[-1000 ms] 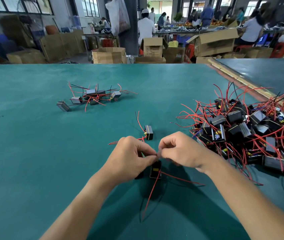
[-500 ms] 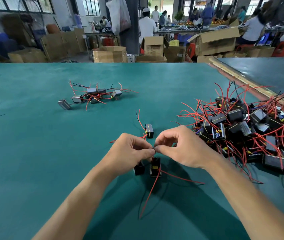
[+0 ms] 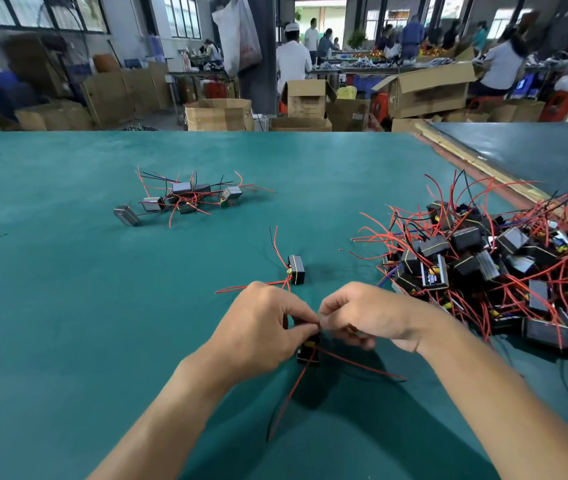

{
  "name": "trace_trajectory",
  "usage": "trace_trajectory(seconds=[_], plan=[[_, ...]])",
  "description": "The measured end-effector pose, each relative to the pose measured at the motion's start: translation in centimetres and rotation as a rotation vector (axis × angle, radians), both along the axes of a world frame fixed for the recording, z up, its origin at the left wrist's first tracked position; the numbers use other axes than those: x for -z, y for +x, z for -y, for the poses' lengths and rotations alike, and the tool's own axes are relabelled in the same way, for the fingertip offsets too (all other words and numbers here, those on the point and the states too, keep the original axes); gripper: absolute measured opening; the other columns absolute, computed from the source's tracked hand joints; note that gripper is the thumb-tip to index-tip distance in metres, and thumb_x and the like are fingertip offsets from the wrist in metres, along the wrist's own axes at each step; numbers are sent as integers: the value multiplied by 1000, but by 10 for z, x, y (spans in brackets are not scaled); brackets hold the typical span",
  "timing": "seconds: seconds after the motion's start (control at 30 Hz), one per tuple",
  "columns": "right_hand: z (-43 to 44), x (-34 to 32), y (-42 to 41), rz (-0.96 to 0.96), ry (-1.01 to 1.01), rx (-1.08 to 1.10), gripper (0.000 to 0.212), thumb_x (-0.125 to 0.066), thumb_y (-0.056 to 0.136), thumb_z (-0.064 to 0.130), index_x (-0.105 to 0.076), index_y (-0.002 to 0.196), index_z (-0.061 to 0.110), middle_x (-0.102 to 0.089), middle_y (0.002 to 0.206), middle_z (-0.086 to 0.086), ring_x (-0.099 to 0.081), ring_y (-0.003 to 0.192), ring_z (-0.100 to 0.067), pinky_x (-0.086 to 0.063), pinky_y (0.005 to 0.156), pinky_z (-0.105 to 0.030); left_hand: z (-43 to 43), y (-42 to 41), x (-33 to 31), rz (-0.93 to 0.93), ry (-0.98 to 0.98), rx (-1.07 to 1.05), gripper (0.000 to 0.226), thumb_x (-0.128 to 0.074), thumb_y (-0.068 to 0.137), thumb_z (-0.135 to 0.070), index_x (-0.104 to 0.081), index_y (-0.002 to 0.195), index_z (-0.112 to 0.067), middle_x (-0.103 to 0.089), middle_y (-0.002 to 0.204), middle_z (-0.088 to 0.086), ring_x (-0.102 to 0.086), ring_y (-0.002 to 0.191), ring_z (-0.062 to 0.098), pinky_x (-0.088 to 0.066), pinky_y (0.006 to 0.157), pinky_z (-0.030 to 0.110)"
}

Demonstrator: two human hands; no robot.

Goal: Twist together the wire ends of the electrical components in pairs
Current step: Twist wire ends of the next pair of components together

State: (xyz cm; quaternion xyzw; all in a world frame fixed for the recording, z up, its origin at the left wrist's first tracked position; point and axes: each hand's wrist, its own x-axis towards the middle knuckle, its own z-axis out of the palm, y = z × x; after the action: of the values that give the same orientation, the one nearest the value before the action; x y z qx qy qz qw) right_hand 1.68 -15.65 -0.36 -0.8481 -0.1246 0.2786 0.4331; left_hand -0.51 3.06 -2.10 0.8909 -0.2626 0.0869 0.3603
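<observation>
Head cam: cardboard boxes (image 3: 428, 88) upper bkgd, flaps open, contents not visible. Frame ctr, over green surface (image 3: 67, 306): left hand (image 3: 261, 330) & right hand (image 3: 362, 317) meet fingertip to fingertip, both pinching wire ends (image 3: 319, 326) above black component (image 3: 308, 348). Its red lead (image 3: 293, 386) runs toward lower frame. Component pile (image 3: 483, 265) at right.

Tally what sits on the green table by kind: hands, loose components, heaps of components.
Hands: 2, left hand, right hand, pinching wires
Loose components in view: 2, far component, near component
Heaps: 2, small heap, big heap
Total: 6
</observation>
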Motion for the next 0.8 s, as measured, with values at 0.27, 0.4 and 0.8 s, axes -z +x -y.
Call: trace_trajectory(seconds=[0.27, 0.4, 0.8], plan=[[0, 7, 2, 531, -5, -21, 17, -76, 81, 14, -69, 74, 27, -72, 72, 3, -62, 65, -11, -54, 69, -34, -2, 6, 0, -427, -250, -101, 16, -69, 87, -10, -76, 73, -14, -69, 61, 0, -51, 54, 11, -41, 55, 25], [1, 8, 3, 607, 34, -1, 16, -79, 81, 22, -70, 71, 31, -69, 67, 12, -61, 61, -6, -49, 60, -23, -3, 6, -4, -486, -279, -137, 20, -68, 88, -10, -75, 70, -14, -66, 57, -6, -45, 48, 10, -37, 52, 24], [-1, 8, 4, 630, -57, -3, 17, -68, 89, 24, -70, 73, 27, -69, 68, 7, -60, 65, -13, -49, 64, -30, -3, 5, -2, -417, -251, -138, 17, -71, 84, -12, -76, 69, -18, -66, 55, -7, -47, 45, 7, -38, 46, 18]])
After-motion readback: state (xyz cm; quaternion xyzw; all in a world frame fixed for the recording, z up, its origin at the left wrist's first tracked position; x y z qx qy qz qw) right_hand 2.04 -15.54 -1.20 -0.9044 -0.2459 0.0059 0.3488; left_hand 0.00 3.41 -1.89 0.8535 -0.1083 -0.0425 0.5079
